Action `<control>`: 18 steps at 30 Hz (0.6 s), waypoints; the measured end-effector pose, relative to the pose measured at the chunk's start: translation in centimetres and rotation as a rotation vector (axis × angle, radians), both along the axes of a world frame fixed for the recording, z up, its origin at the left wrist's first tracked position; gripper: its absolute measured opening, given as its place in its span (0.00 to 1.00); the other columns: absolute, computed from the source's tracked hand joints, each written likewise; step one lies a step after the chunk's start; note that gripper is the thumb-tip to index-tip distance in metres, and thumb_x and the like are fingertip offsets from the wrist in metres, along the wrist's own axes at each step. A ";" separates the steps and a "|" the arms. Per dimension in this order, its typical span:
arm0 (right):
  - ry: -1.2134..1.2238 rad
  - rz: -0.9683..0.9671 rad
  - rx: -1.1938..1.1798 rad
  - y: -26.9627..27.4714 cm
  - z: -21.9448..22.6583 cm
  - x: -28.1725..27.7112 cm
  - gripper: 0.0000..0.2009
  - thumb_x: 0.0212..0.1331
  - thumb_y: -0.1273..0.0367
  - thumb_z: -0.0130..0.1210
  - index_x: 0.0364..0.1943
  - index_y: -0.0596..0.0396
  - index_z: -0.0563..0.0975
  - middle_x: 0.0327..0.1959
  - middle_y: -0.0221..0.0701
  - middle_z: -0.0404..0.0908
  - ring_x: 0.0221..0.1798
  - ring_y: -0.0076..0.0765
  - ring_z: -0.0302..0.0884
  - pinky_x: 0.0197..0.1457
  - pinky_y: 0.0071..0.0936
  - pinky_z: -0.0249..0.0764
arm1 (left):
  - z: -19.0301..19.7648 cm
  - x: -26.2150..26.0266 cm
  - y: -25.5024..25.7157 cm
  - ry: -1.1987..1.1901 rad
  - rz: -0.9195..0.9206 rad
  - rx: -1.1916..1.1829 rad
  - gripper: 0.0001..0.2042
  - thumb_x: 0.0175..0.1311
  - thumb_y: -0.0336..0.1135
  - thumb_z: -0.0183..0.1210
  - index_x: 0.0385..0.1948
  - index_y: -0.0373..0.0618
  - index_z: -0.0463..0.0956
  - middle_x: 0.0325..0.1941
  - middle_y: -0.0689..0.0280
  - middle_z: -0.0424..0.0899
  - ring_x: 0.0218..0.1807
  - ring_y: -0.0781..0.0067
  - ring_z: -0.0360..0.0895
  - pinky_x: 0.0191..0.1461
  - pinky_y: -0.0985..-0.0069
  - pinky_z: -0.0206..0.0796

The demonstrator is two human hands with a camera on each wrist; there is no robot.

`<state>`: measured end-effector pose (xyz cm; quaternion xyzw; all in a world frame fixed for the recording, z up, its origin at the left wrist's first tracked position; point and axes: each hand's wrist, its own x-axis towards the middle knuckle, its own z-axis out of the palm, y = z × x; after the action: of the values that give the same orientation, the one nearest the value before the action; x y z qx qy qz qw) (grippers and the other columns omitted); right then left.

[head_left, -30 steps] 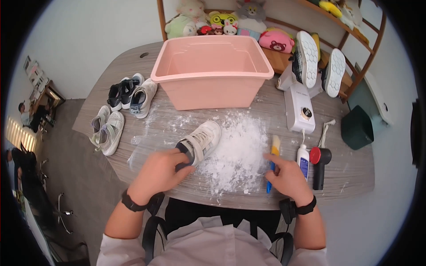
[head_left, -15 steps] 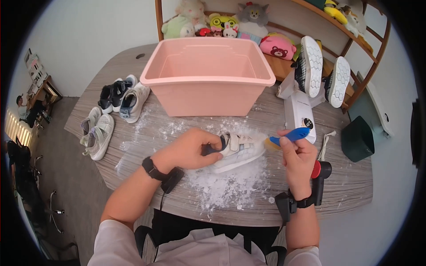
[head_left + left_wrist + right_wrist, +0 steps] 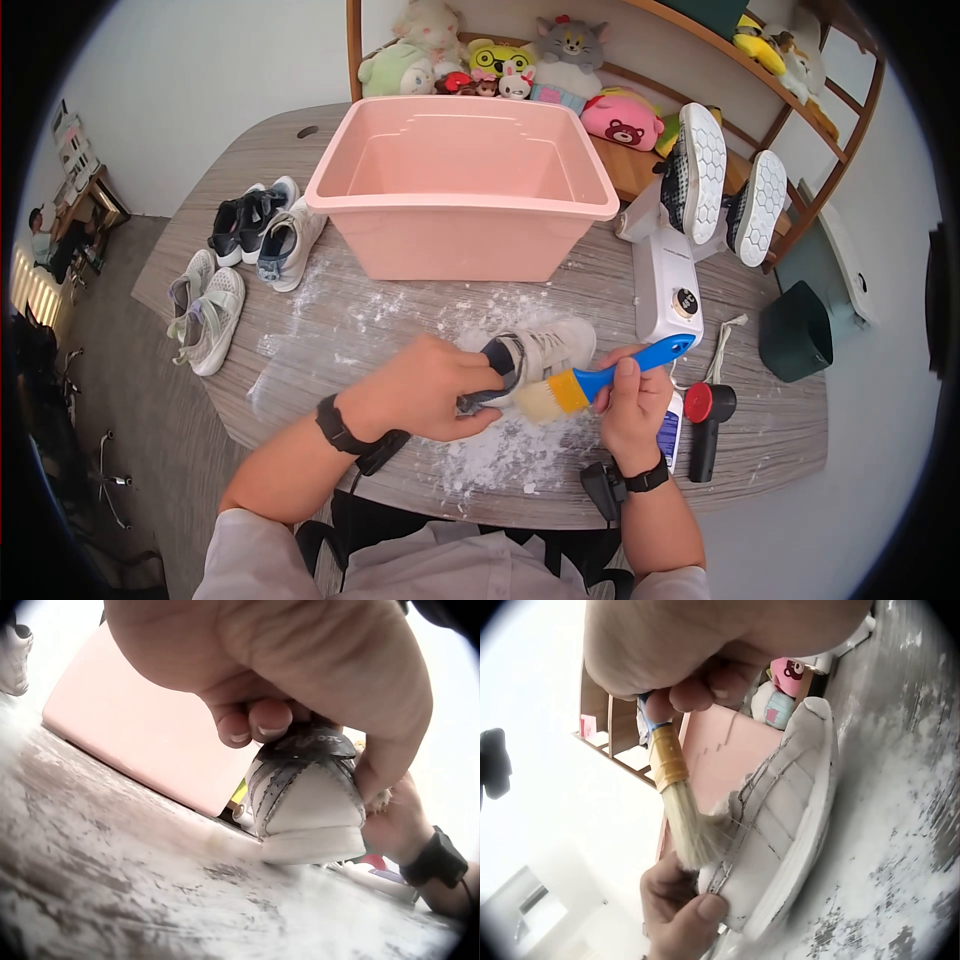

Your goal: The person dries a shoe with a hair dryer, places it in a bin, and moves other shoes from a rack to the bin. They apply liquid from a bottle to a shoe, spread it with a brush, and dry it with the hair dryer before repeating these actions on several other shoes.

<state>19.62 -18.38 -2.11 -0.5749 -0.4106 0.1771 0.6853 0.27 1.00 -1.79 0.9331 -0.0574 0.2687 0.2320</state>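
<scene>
A pale, strapped sneaker [image 3: 565, 345] stands on the powdered table, toe pointing right. My left hand [image 3: 430, 385] pinches it at the heel, thumb on one side and fingers on the other; the dark heel collar [image 3: 307, 746] shows between them in the left wrist view. My right hand [image 3: 637, 405] grips the blue handle of a paintbrush [image 3: 572, 390]. Its cream bristles [image 3: 690, 832] lie against the sneaker's upper near the ankle opening in the right wrist view. White powder [image 3: 490, 462] covers the wood around and under the sneaker.
Behind the sneaker stands a pink tub [image 3: 455, 240]. More shoes [image 3: 215, 320] sit at the left. A white shoe dryer [image 3: 668, 285] bearing two upturned shoes is at the right, near a bottle [image 3: 670, 435] and a black handheld device with a red end [image 3: 707, 430].
My right hand has picked the brush up from the table and moved it from the sneaker's toe back toward the ankle. The sneaker has shifted right and turned, still held by my left hand.
</scene>
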 end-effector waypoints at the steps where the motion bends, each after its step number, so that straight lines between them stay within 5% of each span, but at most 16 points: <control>1: 0.035 -0.024 0.002 0.0 0.0 0.1 0.13 0.79 0.64 0.52 0.41 0.59 0.80 0.27 0.26 0.79 0.22 0.16 0.72 0.27 0.16 0.67 | -0.3 0.0 0.3 -0.010 -0.004 -0.050 0.09 0.52 0.37 0.73 0.33 0.50 0.84 0.24 0.68 0.78 0.21 0.61 0.77 0.25 0.68 0.67; 5: 0.247 0.067 0.063 -0.2 0.9 -0.1 0.11 0.78 0.66 0.54 0.42 0.61 0.80 0.27 0.27 0.80 0.23 0.17 0.73 0.27 0.17 0.68 | 0.2 0.1 0.3 -0.002 0.003 -0.040 0.09 0.51 0.36 0.73 0.33 0.49 0.84 0.23 0.68 0.78 0.20 0.63 0.76 0.24 0.69 0.66; 8: -0.122 -0.031 0.077 -0.2 0.0 -1.2 0.08 0.75 0.70 0.56 0.41 0.63 0.80 0.28 0.27 0.80 0.25 0.17 0.75 0.30 0.17 0.70 | 0.3 0.3 -0.2 0.014 -0.006 0.043 0.10 0.50 0.36 0.75 0.32 0.49 0.85 0.23 0.69 0.78 0.20 0.65 0.76 0.23 0.70 0.65; 13: -0.125 -0.166 0.072 -0.5 0.2 -0.4 0.07 0.74 0.72 0.56 0.39 0.63 0.80 0.30 0.27 0.81 0.28 0.16 0.74 0.31 0.18 0.68 | 0.1 0.2 -0.2 0.015 -0.005 -0.014 0.11 0.48 0.36 0.76 0.33 0.49 0.87 0.23 0.70 0.78 0.20 0.67 0.75 0.23 0.71 0.64; 17: -0.241 0.000 -0.040 0.0 -1.0 0.6 0.06 0.74 0.73 0.54 0.39 0.61 0.79 0.30 0.26 0.81 0.29 0.16 0.73 0.33 0.19 0.68 | 0.3 0.3 0.0 0.008 -0.006 0.001 0.11 0.48 0.36 0.76 0.33 0.49 0.87 0.23 0.70 0.78 0.19 0.67 0.75 0.23 0.72 0.64; 18: -0.219 -0.127 0.016 0.2 -1.4 0.7 0.06 0.74 0.72 0.54 0.39 0.60 0.79 0.30 0.26 0.80 0.28 0.16 0.72 0.32 0.19 0.68 | 0.2 0.2 0.2 0.014 -0.007 -0.003 0.11 0.48 0.36 0.76 0.33 0.49 0.87 0.23 0.70 0.78 0.19 0.67 0.75 0.23 0.72 0.64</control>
<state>20.33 -18.17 -3.50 -0.6102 -0.4471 0.0665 0.6507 0.50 1.17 -1.60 0.9344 -0.0589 0.2616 0.2345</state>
